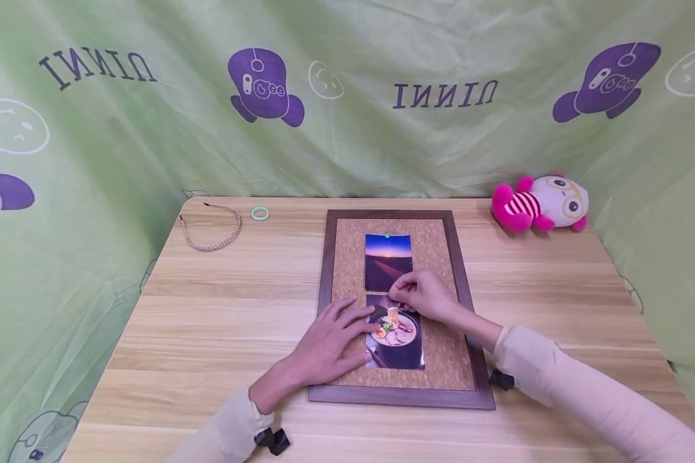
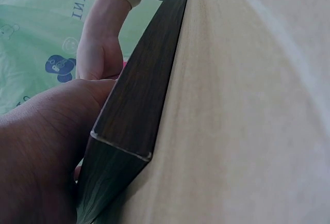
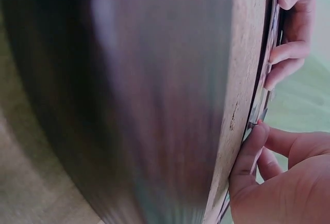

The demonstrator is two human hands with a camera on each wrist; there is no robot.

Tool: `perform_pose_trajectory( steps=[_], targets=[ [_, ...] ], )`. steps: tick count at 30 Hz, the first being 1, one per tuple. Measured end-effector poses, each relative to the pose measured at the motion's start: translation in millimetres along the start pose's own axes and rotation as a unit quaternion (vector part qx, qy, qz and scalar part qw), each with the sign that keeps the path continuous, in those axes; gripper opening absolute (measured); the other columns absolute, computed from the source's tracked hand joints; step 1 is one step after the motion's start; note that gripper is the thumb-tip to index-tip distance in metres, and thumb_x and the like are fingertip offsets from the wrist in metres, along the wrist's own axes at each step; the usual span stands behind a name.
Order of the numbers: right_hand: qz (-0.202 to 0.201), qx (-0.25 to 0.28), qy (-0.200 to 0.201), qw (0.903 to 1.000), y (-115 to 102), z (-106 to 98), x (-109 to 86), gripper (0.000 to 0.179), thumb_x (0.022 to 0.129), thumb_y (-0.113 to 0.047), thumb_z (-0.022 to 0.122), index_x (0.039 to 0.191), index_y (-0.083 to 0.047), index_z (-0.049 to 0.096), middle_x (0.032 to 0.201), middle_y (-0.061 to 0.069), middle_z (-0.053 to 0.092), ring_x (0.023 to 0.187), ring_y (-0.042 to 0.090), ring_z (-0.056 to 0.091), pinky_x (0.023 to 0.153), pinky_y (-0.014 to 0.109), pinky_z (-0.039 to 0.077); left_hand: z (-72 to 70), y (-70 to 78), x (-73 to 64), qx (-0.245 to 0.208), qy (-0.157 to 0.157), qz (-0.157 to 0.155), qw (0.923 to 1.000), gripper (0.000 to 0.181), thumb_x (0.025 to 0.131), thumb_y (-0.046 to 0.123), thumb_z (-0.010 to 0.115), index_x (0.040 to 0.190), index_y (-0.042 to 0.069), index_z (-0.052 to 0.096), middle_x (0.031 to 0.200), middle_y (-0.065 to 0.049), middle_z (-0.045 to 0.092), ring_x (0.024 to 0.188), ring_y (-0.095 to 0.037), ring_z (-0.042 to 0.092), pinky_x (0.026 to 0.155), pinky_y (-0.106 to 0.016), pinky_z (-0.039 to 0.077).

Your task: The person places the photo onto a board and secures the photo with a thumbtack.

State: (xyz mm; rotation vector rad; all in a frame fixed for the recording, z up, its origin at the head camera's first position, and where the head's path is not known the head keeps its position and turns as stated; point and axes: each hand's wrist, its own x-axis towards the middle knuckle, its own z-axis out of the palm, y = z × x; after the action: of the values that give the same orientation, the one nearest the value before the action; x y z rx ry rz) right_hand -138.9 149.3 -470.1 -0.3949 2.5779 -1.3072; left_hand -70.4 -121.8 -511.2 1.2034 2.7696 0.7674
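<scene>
A framed cork board (image 1: 446, 360) lies flat, bearing a sunset photo (image 1: 382, 270) with a green push pin (image 1: 387, 235) at its top edge. Below that is a photo of a ramen bowl (image 1: 396, 357). My left hand (image 1: 338, 337) rests with spread fingers on the cork and the ramen photo's left side. At this photo's top edge, my right hand (image 1: 425, 296) pinches a small push pin (image 3: 254, 124) between thumb and forefinger. Its thin needle shows in the right wrist view, while the fingers mostly hide the head.
A beaded headband (image 1: 214, 247) and a mint-green ring (image 1: 260, 213) lie at the table's back left. A pink and white plush toy (image 1: 541, 202) lies at the back right. Green printed cloth (image 1: 347, 148) hangs behind the wooden table (image 1: 220, 308).
</scene>
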Motion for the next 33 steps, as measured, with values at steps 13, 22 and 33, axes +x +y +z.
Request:
perform_pose_trajectory(
  steps=[13,22,33],
  targets=[
    [-0.003,-0.068,0.017,0.9976,1.1,3.1,3.3,0.012,0.096,-0.005,0.083,0.085,-0.008,0.081,0.071,-0.002,0.07,0.06,0.008,0.057,0.055,0.022,0.045,0.1,0.1,-0.9,-0.004,0.004,0.001,1.0,0.052,0.103,0.051,0.071,0.149,0.026,0.068,0.17,-0.002,0.051,0.164,-0.039,0.033,0.137,-0.061,0.019],
    [0.007,-0.062,0.034,0.9975,4.8,4.6,2.5,0.021,0.092,-0.012,0.087,0.08,-0.011,0.071,0.064,-0.004,0.065,0.05,0.007,0.057,0.046,0.023,0.046,0.5,0.3,-0.6,-0.003,0.0,-0.003,1.0,0.052,0.103,0.052,0.07,0.149,0.027,0.068,0.171,-0.001,0.05,0.164,-0.038,0.032,0.137,-0.061,0.019],
    [-0.013,-0.06,0.051,0.9968,10.8,7.1,2.1,0.021,0.093,-0.013,0.088,0.081,-0.012,0.071,0.063,-0.005,0.066,0.045,0.008,0.059,0.041,0.023,0.048,0.0,0.0,-0.6,0.001,0.002,-0.004,1.0,0.055,0.102,0.053,0.071,0.15,0.027,0.067,0.17,-0.001,0.051,0.164,-0.039,0.031,0.137,-0.061,0.019]
  ],
)
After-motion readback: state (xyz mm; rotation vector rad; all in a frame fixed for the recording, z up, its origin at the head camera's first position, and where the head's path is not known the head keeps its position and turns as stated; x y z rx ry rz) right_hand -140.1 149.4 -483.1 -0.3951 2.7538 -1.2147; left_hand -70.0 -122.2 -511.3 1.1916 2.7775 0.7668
